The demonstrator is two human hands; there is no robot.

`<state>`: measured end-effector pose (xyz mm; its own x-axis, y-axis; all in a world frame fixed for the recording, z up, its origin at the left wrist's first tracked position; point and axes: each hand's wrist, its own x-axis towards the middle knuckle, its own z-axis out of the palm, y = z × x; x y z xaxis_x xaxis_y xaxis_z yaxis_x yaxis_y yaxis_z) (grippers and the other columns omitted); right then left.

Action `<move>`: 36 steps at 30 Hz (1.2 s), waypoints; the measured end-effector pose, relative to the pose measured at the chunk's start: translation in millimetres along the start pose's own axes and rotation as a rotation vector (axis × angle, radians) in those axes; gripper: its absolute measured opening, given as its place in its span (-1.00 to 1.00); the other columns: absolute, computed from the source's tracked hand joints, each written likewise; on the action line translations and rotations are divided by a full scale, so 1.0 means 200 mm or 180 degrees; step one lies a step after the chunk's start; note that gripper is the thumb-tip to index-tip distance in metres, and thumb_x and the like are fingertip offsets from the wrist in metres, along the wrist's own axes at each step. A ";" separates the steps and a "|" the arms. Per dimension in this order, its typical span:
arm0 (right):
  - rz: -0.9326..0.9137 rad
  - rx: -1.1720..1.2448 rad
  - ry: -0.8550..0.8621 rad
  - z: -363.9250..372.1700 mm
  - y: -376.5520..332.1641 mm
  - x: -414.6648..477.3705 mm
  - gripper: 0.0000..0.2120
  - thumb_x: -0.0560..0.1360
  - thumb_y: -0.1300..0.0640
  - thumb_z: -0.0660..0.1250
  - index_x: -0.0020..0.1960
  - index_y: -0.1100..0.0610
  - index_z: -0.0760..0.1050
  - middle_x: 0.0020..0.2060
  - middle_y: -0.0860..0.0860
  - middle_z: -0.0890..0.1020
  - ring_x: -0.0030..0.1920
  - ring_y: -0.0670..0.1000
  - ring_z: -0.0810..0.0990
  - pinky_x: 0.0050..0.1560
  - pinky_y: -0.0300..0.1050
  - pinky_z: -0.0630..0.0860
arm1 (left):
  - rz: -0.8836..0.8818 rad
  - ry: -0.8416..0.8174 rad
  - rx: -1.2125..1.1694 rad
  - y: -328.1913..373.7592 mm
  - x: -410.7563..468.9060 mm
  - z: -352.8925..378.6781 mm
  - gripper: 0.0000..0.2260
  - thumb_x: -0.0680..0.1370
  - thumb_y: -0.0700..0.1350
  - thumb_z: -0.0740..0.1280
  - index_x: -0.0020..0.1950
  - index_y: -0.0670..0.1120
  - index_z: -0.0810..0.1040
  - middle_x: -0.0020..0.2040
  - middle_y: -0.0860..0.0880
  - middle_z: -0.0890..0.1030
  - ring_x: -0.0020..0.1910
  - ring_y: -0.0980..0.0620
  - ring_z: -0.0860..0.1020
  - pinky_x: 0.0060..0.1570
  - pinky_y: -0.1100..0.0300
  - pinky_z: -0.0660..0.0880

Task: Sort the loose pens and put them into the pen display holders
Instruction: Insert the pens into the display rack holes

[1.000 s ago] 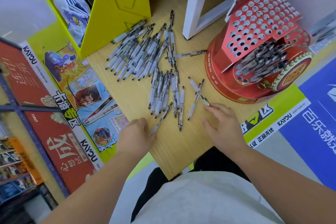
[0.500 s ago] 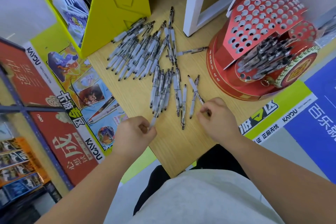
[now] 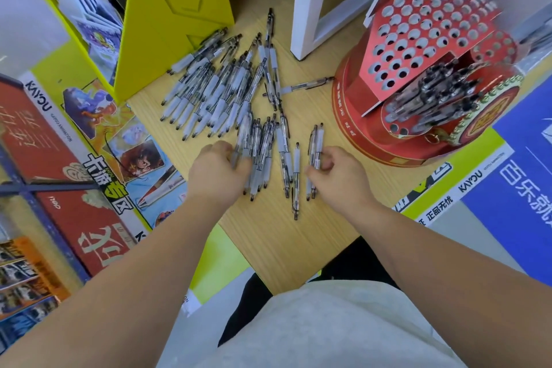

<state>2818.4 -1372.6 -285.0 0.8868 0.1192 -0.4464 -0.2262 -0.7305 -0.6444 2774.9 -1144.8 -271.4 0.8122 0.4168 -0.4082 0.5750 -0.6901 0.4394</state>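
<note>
Light wood tabletop (image 3: 286, 248) carries: loose pens (image 3: 215, 92) fanned across its centre, red pen display holder (image 3: 388, 140) at right, yellow display stand (image 3: 173, 24) far left, white shelf leg (image 3: 307, 24) behind.

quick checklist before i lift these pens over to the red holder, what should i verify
1. Right hand pinches the pair of pens: ok.
2. Pair lying side by side, tips toward the person: ok.
3. Left hand has a firm grip on the middle bunch: cannot tell, blurred.
4. Free holes in the red holder: ok, many open on the upper panel.
5. Loose pens all sorted: not ok, a large pile lies by the yellow stand.
</note>
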 end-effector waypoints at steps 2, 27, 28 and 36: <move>-0.0020 0.0051 0.0054 0.03 -0.03 0.02 -0.58 0.49 -0.03 0.44 0.28 0.13 0.52 -0.14 -0.08 0.56 -0.14 -0.06 0.55 -0.20 -0.13 0.46 | 0.0047 -0.0061 0.0081 0.04 0.03 0.02 -0.52 0.54 0.19 0.38 0.28 -0.15 0.53 0.13 -0.11 0.52 0.06 -0.11 0.51 -0.08 0.11 0.38; 0.0258 0.0730 -0.0359 0.12 -0.16 0.07 -0.92 0.51 0.12 0.45 -0.11 0.13 0.63 -0.33 0.05 0.69 -0.37 0.06 0.63 -0.30 -0.04 0.56 | -0.0306 -0.0561 -0.0193 0.19 0.06 0.08 -0.75 0.47 -0.12 0.46 -0.22 -0.05 0.37 -0.32 0.00 0.46 -0.36 0.10 0.41 -0.47 0.19 0.23; 0.0292 0.0783 -0.0348 0.12 -0.16 0.07 -0.90 0.51 0.12 0.45 -0.15 0.12 0.62 -0.36 0.01 0.67 -0.41 0.02 0.60 -0.34 -0.06 0.53 | -0.0377 -0.0614 -0.0316 0.19 0.06 0.08 -0.76 0.47 -0.12 0.45 -0.23 -0.05 0.38 -0.33 0.00 0.46 -0.37 0.08 0.42 -0.46 0.20 0.23; 0.0326 0.1149 -0.0465 0.11 -0.17 0.06 -0.92 0.51 0.14 0.46 -0.15 0.02 0.66 -0.28 -0.06 0.71 -0.24 0.00 0.69 -0.20 0.04 0.64 | -0.0731 -0.0761 -0.1286 0.20 0.04 0.08 -0.88 0.56 -0.14 0.34 -0.15 -0.14 0.48 -0.35 -0.02 0.43 -0.40 0.00 0.34 -0.45 0.23 0.24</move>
<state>2827.0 -1331.7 -282.5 0.7917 0.1714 -0.5864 -0.4605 -0.4634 -0.7571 2803.2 -1178.1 -270.7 0.6426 0.3512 -0.6810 0.7662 -0.2938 0.5715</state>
